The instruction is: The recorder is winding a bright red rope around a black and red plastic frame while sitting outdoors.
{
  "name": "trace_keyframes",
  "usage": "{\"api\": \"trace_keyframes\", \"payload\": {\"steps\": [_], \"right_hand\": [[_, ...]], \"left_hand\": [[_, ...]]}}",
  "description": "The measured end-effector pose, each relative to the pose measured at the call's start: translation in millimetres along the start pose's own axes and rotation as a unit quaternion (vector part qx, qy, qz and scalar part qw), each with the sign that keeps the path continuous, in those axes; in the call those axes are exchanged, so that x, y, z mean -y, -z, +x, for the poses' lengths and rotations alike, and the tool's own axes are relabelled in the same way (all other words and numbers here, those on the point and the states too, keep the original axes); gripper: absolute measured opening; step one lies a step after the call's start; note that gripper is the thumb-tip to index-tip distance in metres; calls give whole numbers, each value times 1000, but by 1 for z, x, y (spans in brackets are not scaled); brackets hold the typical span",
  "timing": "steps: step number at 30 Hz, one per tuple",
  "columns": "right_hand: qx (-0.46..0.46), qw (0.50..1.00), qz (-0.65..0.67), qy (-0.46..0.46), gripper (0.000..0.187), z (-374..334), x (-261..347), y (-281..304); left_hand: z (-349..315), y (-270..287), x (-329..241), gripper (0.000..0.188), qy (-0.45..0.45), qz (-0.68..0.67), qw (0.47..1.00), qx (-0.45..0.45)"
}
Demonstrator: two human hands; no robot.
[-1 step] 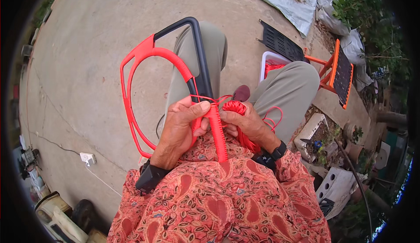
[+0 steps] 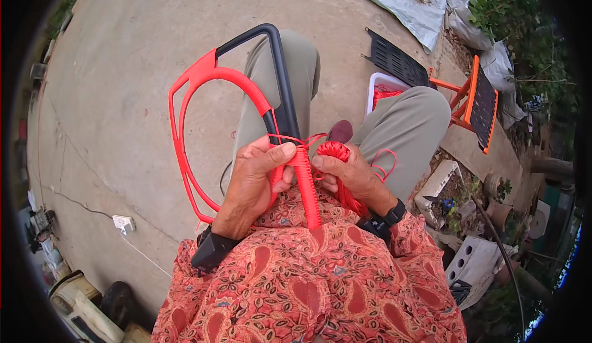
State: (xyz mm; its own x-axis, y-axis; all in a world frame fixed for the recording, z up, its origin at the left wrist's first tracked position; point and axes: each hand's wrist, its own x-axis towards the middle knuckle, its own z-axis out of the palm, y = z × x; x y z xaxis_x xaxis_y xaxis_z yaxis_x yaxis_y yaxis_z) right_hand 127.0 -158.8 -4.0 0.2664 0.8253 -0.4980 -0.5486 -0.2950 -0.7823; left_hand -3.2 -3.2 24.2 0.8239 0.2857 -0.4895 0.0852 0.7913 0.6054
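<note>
Across my lap lies a black tubular frame (image 2: pixel 280 65) with a rounded loop, mostly wound with red cord. My left hand (image 2: pixel 262 164) is closed on its red-wrapped bar (image 2: pixel 308 192), thumb pressed near the upper end of the winding. Just right of the bar, my right hand (image 2: pixel 348 173) grips a coiled bundle of red cord (image 2: pixel 333 151); more of the bundle hangs below the fingers. A strand of cord passes over the bar above my thumb and reaches toward the bundle. My left fingertips are partly hidden behind the bar.
Beyond my right knee stands a white bin (image 2: pixel 377 84) with red cord inside. Beside it are a black slotted panel (image 2: pixel 396 54) and an orange folding stool (image 2: pixel 478 105). A white power strip (image 2: pixel 124 223) lies on the concrete at left. Rubble and a perforated block (image 2: pixel 472 268) sit at right.
My right hand and the cord bundle have shifted slightly right, away from the wrapped bar. The left hand and the frame stay nearly still.
</note>
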Motion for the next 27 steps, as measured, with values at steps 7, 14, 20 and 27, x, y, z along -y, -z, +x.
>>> {"api": "trace_keyframes", "payload": {"steps": [7,14,20,27], "right_hand": [[-40,998,-36,22,18,-12,21,17],[-9,997,-19,73,33,10,26,-21],[17,999,-13,37,19,18,21,-19],[-182,981,1,67,12,-24,35,58]], "left_hand": [[-5,1,-1,17,-23,-13,999,-24],[-10,3,-6,17,-23,-18,999,-26],[-10,5,-5,17,-31,-24,999,-24],[-14,6,-8,18,-50,-39,997,-46]]}}
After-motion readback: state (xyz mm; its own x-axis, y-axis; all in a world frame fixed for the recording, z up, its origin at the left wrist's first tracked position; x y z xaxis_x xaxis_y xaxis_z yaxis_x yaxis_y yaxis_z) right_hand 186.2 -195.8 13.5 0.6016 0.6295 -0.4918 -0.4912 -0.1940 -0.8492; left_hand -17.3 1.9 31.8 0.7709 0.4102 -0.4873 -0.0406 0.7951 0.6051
